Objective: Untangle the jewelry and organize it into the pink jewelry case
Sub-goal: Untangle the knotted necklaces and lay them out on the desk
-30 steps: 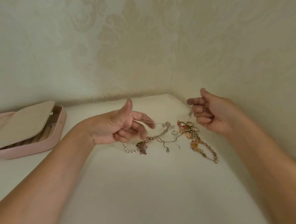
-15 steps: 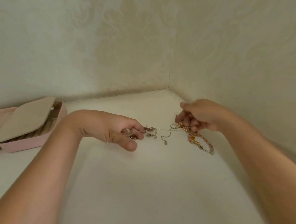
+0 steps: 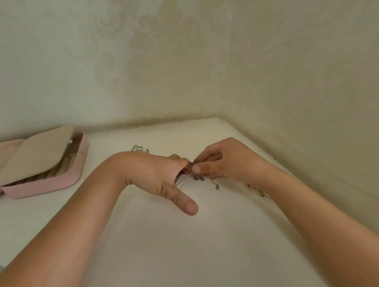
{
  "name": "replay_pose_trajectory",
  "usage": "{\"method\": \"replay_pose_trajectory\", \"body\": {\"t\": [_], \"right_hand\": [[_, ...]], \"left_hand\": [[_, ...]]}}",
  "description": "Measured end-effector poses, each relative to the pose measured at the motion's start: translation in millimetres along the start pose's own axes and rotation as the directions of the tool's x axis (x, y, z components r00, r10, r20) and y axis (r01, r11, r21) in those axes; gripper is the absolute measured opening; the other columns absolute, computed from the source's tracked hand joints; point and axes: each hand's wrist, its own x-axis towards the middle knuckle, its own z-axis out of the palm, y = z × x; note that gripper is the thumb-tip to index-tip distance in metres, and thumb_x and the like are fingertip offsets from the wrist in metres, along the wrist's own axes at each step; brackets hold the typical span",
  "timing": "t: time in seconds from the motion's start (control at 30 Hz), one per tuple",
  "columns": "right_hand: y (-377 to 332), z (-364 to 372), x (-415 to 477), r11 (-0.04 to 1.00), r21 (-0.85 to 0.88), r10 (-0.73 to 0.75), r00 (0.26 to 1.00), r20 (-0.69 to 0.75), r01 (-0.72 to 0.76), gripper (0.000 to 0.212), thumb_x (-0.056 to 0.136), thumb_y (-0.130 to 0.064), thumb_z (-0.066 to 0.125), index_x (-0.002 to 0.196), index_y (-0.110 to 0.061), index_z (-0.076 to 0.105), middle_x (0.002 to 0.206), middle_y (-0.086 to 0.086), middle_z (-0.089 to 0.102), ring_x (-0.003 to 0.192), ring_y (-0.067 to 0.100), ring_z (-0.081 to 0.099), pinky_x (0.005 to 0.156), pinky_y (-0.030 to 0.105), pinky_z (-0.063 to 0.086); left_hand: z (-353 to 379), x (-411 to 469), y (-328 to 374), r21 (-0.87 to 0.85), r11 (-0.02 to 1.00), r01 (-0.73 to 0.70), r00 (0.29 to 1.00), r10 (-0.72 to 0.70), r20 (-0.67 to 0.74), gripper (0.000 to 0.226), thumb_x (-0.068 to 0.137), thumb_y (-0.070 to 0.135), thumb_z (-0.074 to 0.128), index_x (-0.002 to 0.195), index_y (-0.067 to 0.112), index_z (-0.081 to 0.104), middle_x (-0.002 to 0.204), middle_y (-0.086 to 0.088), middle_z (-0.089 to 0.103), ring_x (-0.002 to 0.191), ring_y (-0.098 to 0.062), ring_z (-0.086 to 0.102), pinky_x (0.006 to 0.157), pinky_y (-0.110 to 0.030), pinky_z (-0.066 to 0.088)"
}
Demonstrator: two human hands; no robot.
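Pink jewelry case (image 3: 50, 183) lies open on the white worktop (image 3: 156, 251), its beige inner flap (image 3: 29, 157) raised; well to the right of the case the left hand (image 3: 160, 177) has its fingers curled around thin chains (image 3: 180, 182), thumb stretched out; the right hand (image 3: 222, 162) meets it fingertip to fingertip, pinching a strand of the same tangle; right of the case, behind the left wrist, a silver chain (image 3: 140, 149) lies loose; farther right more jewelry (image 3: 259, 191) shows under the right forearm.
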Motion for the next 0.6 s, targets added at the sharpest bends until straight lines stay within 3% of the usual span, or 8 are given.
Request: {"method": "replay_pose_trajectory", "body": {"t": [0.13, 0.2, 0.3, 0.37, 0.43, 0.6], "right_hand": [[5.4, 10.5, 6.9, 0.998, 0.032, -0.036, 0.962, -0.272, 0.047, 0.012, 0.072, -0.017, 0.082, 0.078, -0.021, 0.072, 0.074, -0.004, 0.073, 0.068, 0.003, 0.066, 0.061, 0.011, 0.047], [5.5, 14.9, 9.4, 0.995, 0.071, -0.046, 0.942, -0.332, 0.074, 0.015, 0.073, -0.014, 0.082, 0.075, -0.023, 0.070, 0.073, -0.005, 0.072, 0.068, 0.004, 0.067, 0.061, 0.011, 0.048], [4.0, 12.9, 10.3, 0.987, 0.095, -0.079, 0.911, -0.405, 0.128, 0.014, 0.075, -0.013, 0.080, 0.072, -0.024, 0.071, 0.070, -0.005, 0.072, 0.069, 0.007, 0.068, 0.069, 0.020, 0.052], [2.1, 7.9, 9.6, 0.982, 0.128, -0.074, 0.901, -0.428, 0.141, 0.011, 0.077, -0.012, 0.077, 0.074, -0.022, 0.072, 0.069, -0.003, 0.072, 0.066, 0.007, 0.068, 0.068, 0.022, 0.052], [1.6, 2.7, 9.7, 0.977, 0.159, -0.057, 0.898, -0.437, 0.140, 0.010, 0.079, -0.009, 0.073, 0.076, -0.018, 0.071, 0.066, -0.003, 0.069, 0.059, 0.005, 0.064, 0.060, 0.017, 0.049], [1.1, -6.3, 7.7, 0.981, 0.147, -0.057, 0.907, -0.417, 0.130, 0.012, 0.081, -0.005, 0.068, 0.081, -0.015, 0.073, 0.050, -0.011, 0.059, 0.043, -0.002, 0.048, 0.042, 0.008, 0.032]], "left_hand": [[2.5, -0.5, 10.6, -0.030, 0.999, 0.041, 0.995, -0.043, -0.087, 0.124, 0.031, 0.085, 0.067, 0.136, 0.030, 0.031, 0.099, 0.019, 0.038, 0.088, -0.002, 0.050, 0.079, -0.025, 0.046], [2.3, -4.0, 16.2, -0.082, 0.996, 0.022, 0.994, -0.031, -0.109, 0.118, 0.041, 0.077, 0.076, 0.138, 0.030, 0.028, 0.094, 0.017, 0.037, 0.083, -0.002, 0.048, 0.071, -0.023, 0.042], [1.3, -7.8, 21.3, -0.161, 0.987, -0.016, 0.987, -0.010, -0.160, 0.109, 0.046, 0.067, 0.070, 0.140, 0.034, 0.025, 0.087, 0.019, 0.036, 0.078, 0.004, 0.046, 0.066, -0.016, 0.036], [1.5, -5.7, 20.5, -0.215, 0.975, -0.049, 0.981, 0.007, -0.192, 0.096, 0.051, 0.061, 0.068, 0.137, 0.036, 0.031, 0.086, 0.024, 0.040, 0.071, 0.015, 0.047, 0.061, -0.007, 0.035], [1.7, -2.8, 16.7, -0.242, 0.969, -0.044, 0.976, -0.009, -0.216, 0.080, 0.061, 0.059, 0.072, 0.132, 0.036, 0.041, 0.096, 0.025, 0.053, 0.067, 0.019, 0.048, 0.062, -0.007, 0.036], [-0.8, 0.6, 4.4, -0.305, 0.952, -0.031, 0.959, -0.058, -0.278, 0.027, 0.084, 0.026, 0.072, 0.110, 0.026, 0.064, 0.094, 0.010, 0.070, 0.076, -0.006, 0.058, 0.064, -0.023, 0.045]]}}
